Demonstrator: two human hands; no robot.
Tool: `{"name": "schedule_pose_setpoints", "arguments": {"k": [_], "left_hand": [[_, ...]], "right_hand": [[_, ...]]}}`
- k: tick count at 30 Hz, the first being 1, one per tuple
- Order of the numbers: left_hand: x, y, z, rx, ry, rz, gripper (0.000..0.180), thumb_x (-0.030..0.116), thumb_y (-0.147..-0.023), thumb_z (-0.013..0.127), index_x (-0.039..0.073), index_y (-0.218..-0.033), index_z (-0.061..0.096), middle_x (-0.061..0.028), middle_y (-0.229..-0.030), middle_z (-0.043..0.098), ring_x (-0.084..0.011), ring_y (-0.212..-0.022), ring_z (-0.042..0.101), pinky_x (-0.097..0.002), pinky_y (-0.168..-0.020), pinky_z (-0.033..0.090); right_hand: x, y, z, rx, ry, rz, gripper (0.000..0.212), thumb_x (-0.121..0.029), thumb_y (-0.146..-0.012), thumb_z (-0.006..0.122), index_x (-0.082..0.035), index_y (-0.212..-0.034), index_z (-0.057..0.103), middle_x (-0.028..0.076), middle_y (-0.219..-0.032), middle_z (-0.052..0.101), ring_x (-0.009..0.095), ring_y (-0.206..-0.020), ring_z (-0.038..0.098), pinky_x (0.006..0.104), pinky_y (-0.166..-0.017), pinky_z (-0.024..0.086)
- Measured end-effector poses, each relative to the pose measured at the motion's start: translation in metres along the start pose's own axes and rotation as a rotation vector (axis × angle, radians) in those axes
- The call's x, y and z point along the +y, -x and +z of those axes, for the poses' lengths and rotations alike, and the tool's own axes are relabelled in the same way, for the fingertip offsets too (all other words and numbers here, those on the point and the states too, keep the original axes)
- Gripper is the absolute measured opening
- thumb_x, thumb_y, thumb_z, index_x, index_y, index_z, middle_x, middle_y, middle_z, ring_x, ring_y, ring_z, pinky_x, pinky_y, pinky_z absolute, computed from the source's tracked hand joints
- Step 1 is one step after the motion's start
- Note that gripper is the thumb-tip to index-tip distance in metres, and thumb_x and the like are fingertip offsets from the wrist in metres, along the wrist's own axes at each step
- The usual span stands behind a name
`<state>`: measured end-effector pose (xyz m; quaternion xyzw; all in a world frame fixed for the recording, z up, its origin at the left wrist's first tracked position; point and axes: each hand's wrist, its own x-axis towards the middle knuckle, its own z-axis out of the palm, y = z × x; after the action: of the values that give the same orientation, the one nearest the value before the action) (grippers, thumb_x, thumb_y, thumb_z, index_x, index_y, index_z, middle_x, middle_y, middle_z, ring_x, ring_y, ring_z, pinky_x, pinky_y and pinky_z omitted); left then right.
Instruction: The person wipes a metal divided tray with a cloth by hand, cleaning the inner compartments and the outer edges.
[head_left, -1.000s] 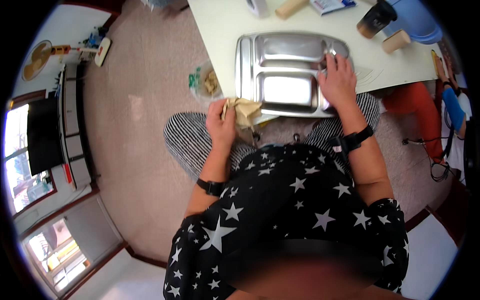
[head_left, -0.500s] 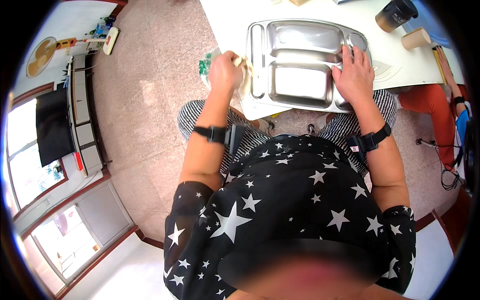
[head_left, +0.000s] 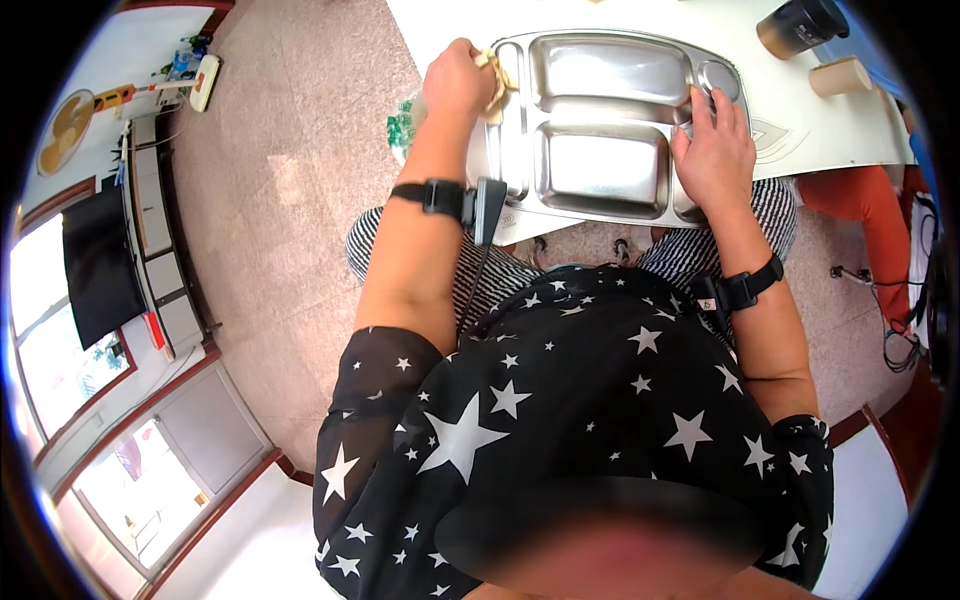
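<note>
A shiny steel compartment tray point(head_left: 600, 116) lies on the white table, its near edge close to my lap. At its far left corner, my left hand point(head_left: 458, 82) is closed around a crumpled cream cloth point(head_left: 498, 85) that touches the rim. My right hand point(head_left: 716, 155) lies on the tray's right side, with fingers stretched out over the small compartments there; parts of those compartments are hidden under it.
The white table point(head_left: 440, 25) has a dark tumbler point(head_left: 800, 28) and a beige paper cup point(head_left: 840, 77) at far right, near something blue. A green-and-clear plastic item point(head_left: 402, 125) is beside my left forearm. Another person's orange-red trouser leg point(head_left: 865, 210) is at right, above cables point(head_left: 897, 350).
My left hand has moved away from me along the tray's left edge with the cloth. My right hand stays on the tray. The other person's hand at right has left view.
</note>
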<state>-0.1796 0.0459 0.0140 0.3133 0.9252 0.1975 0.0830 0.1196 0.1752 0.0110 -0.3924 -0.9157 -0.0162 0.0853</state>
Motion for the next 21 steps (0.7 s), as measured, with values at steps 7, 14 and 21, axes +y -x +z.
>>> {"name": "schedule_pose_setpoints", "arguments": {"k": [7, 14, 21], "left_hand": [[-0.030, 0.116, -0.003, 0.005, 0.219, 0.128, 0.022, 0.022, -0.083, 0.077, 0.003, -0.087, 0.066, -0.0169, -0.088, 0.068, -0.0382, -0.085, 0.065, -0.0450, -0.077, 0.052], [0.001, 0.053, 0.015, 0.129, 0.093, 0.268, 0.022, 0.025, -0.085, 0.077, 0.007, -0.096, 0.070, -0.0136, -0.095, 0.070, -0.0368, -0.094, 0.065, -0.0459, -0.081, 0.053], [0.002, 0.010, 0.027, 0.115, 0.076, 0.143, 0.028, 0.033, -0.086, 0.075, 0.009, -0.099, 0.071, -0.0161, -0.094, 0.073, -0.0373, -0.092, 0.070, -0.0459, -0.080, 0.055]], "right_hand": [[-0.004, 0.001, -0.002, -0.007, 0.010, 0.008, 0.058, -0.032, -0.093, 0.063, -0.010, -0.145, 0.052, 0.016, -0.150, 0.047, 0.035, -0.136, 0.046, 0.0504, -0.109, 0.041], [0.005, 0.001, 0.012, 0.028, 0.054, -0.012, 0.058, -0.033, -0.092, 0.063, -0.012, -0.144, 0.054, 0.015, -0.149, 0.049, 0.036, -0.135, 0.047, 0.0513, -0.105, 0.044], [0.005, -0.002, 0.012, 0.026, 0.004, -0.002, 0.056, -0.033, -0.092, 0.061, -0.013, -0.144, 0.054, 0.013, -0.149, 0.050, 0.034, -0.135, 0.048, 0.0503, -0.105, 0.045]]}}
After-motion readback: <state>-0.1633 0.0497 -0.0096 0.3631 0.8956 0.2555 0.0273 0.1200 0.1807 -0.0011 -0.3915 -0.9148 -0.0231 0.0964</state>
